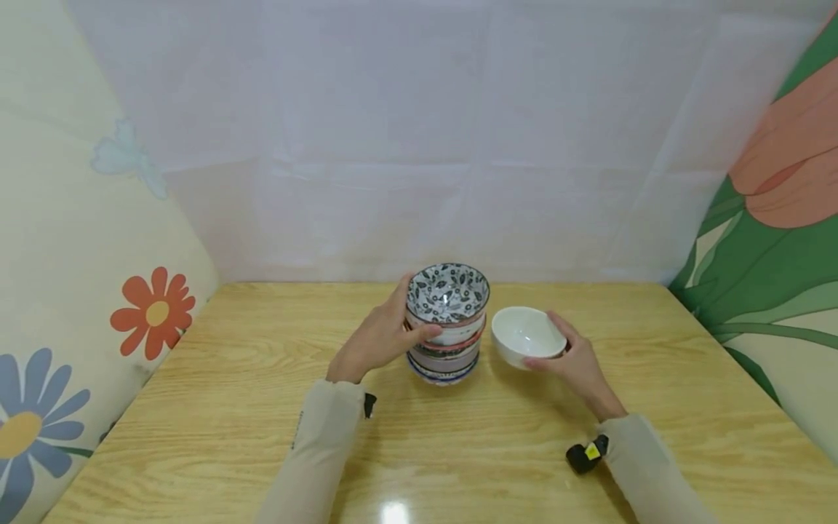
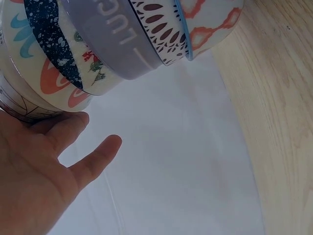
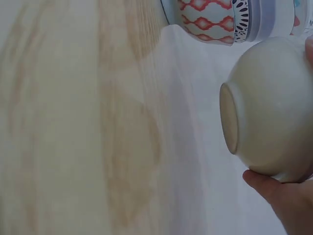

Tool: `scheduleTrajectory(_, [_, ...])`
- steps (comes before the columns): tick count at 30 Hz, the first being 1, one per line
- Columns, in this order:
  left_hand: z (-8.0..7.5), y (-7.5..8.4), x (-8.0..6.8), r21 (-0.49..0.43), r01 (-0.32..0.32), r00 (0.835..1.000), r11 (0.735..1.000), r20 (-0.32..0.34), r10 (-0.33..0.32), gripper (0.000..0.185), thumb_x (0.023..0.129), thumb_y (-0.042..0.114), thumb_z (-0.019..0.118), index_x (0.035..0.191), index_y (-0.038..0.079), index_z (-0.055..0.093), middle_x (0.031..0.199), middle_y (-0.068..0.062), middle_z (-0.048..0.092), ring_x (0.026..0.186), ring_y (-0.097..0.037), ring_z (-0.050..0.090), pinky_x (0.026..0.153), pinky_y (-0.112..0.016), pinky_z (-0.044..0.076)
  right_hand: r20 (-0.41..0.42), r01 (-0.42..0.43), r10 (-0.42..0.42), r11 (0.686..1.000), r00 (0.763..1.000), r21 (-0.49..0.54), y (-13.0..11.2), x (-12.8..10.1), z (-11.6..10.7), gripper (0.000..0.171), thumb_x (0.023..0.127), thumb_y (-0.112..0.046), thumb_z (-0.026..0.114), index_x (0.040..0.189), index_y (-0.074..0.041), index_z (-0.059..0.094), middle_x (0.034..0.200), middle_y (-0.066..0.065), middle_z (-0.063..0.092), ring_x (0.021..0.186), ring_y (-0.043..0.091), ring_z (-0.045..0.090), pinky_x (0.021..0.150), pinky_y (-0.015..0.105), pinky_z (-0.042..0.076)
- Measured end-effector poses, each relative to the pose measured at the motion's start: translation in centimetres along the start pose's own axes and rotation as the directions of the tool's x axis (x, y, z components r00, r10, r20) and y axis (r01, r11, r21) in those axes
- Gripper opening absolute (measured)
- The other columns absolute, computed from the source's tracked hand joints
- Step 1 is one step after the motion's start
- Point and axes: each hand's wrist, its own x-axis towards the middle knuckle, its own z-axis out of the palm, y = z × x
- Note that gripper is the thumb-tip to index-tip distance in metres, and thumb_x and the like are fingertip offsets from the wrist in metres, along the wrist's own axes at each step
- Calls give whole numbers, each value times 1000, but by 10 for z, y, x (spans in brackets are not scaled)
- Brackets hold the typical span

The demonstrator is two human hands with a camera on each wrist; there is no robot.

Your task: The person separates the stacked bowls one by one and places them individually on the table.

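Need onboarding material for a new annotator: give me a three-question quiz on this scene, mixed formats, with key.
1. Which hand holds the white bowl?
2. What decorates the inside of the top bowl on the bowl stack? A) red stripes; B) dark leaf-like motifs on white; C) plain yellow glaze.
3. True or false: the white bowl is nested in the stack.

Key:
1. The right hand.
2. B.
3. False; it is held beside the stack.

Bright, even head view, small white glare on tabletop point(image 1: 471, 458), soft shadows, dimmer, greyer wrist views
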Motion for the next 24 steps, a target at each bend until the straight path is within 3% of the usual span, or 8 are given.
scheduleTrajectory(18, [0, -2, 1, 12, -14, 1000, 1000, 2, 13, 101, 84, 62, 59, 154, 18, 0, 146, -17, 41, 129, -34, 47, 105, -51, 39, 87, -22, 23, 1000, 996, -6, 16, -3, 8, 102, 70, -11, 85, 150, 2, 23, 153, 24, 26, 136, 37, 33, 111, 49, 27])
scheduleTrajectory(21, [0, -2, 1, 5, -17, 1000, 1000, 3, 17, 101, 84, 61, 59, 154, 18, 1, 145, -17, 42, 129, -33, 48, 104, -51, 40, 100, -22, 23, 1000, 995, -8, 18, -5, 8, 104, 69, -12, 85, 151, 0, 21, 155, 22, 24, 137, 36, 33, 110, 40, 31])
scheduleTrajectory(24, [0, -2, 1, 0, -19, 1000, 1000, 6, 19, 99, 85, 60, 60, 154, 19, 2, 146, -16, 41, 129, -33, 47, 104, -51, 40, 121, -24, 25, 1000, 992, -10, 19, -7, 7, 107, 69, -14, 86, 152, -4, 19, 155, 21, 23, 135, 37, 35, 101, 23, 38])
